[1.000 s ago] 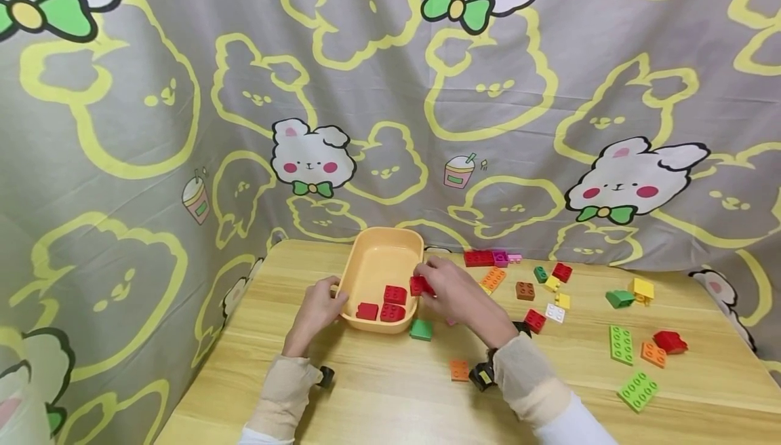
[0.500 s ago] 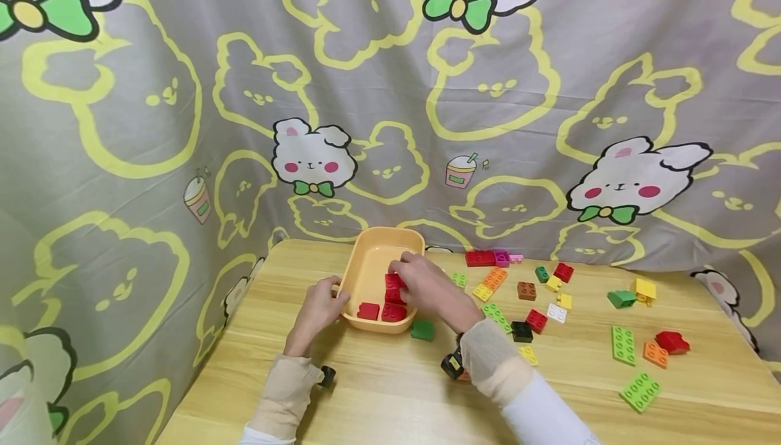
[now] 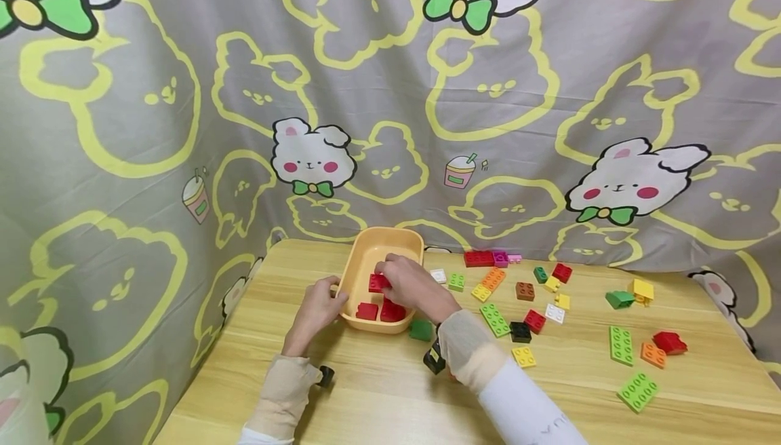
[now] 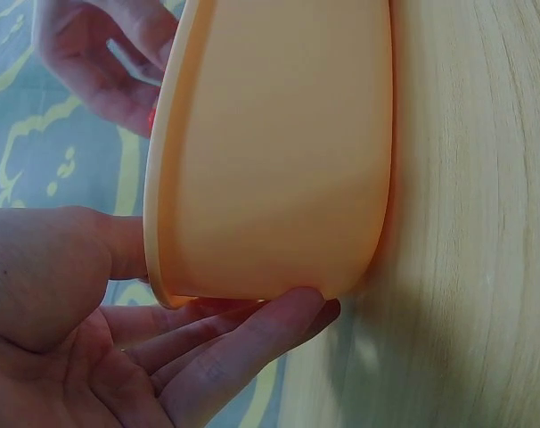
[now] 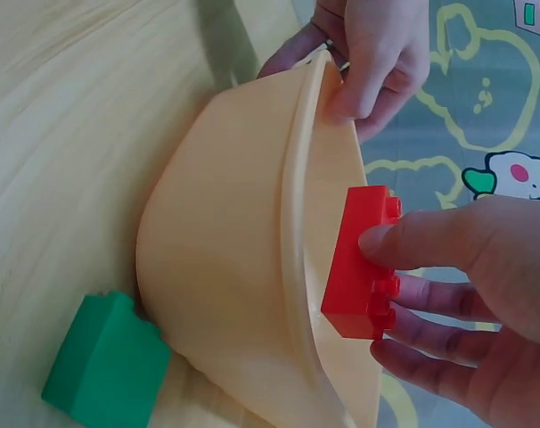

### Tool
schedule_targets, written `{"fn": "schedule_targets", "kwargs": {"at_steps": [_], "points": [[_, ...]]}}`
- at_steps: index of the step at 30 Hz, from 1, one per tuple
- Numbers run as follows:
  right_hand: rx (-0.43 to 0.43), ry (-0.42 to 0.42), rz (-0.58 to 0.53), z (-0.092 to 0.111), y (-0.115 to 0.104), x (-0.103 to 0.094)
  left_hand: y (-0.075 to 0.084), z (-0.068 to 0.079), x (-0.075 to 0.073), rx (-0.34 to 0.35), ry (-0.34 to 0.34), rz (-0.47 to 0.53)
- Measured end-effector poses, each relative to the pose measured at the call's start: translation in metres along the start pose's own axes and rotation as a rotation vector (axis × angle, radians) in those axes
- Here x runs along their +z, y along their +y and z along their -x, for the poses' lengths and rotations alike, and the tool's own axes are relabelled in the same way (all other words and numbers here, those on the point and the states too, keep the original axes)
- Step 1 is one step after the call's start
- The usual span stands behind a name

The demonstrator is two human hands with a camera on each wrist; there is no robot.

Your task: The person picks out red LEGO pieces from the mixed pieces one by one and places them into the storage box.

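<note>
In the head view, my left hand [image 3: 316,306] grips the left rim of a light orange plastic tub [image 3: 371,255]. The left wrist view has its thumb at the rim and fingers against the outer wall of the tub [image 4: 279,152]. My right hand [image 3: 415,287] reaches over the tub's right side, pinching a red toy brick [image 3: 377,283]. Close up in the right wrist view, this studded red brick [image 5: 352,263] stands between thumb and fingers beside the rim. Two other red bricks, one on the left [image 3: 367,311] and one on the right [image 3: 392,311], show in the tub's near end.
A green brick [image 3: 421,329] lies by the tub's near right corner. Loose bricks spread over the table's right side, among them a lime plate [image 3: 494,319], a black brick [image 3: 521,332] and a yellow one [image 3: 523,357]. A patterned curtain [image 3: 378,106] hangs behind the table.
My right hand has moved left with the red brick, from the tub's right rim to over its inside. A third red brick lying in the tub is now hidden by it. The left hand has stayed put.
</note>
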State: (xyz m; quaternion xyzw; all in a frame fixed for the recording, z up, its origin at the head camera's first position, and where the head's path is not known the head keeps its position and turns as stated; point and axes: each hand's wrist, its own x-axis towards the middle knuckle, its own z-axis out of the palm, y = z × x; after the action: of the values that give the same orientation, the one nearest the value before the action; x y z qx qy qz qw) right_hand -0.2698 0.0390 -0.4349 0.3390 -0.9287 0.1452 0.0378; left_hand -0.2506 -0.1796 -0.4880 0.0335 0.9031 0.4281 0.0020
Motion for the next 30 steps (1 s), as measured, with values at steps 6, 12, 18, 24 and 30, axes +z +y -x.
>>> {"fn": "schedule_targets", "kwargs": {"at_steps": [6,12,18,24,30], "points": [[0.027,-0.039,-0.04,-0.011,-0.004,0.008,0.0,0.0,-0.001,-0.001,-0.001,0.008],[0.061,-0.048,-0.049,-0.02,-0.003,0.017,0.001,0.0,-0.001,-0.004,-0.013,0.024],[0.063,-0.032,-0.047,-0.028,-0.004,0.025,0.0,0.0,-0.001,-0.011,-0.003,0.016],[0.066,-0.058,-0.055,-0.037,-0.006,0.03,0.001,0.001,-0.003,-0.006,0.008,0.006],[0.095,-0.082,-0.08,-0.043,-0.009,0.037,0.002,0.001,-0.002,0.002,0.01,-0.004]]}}
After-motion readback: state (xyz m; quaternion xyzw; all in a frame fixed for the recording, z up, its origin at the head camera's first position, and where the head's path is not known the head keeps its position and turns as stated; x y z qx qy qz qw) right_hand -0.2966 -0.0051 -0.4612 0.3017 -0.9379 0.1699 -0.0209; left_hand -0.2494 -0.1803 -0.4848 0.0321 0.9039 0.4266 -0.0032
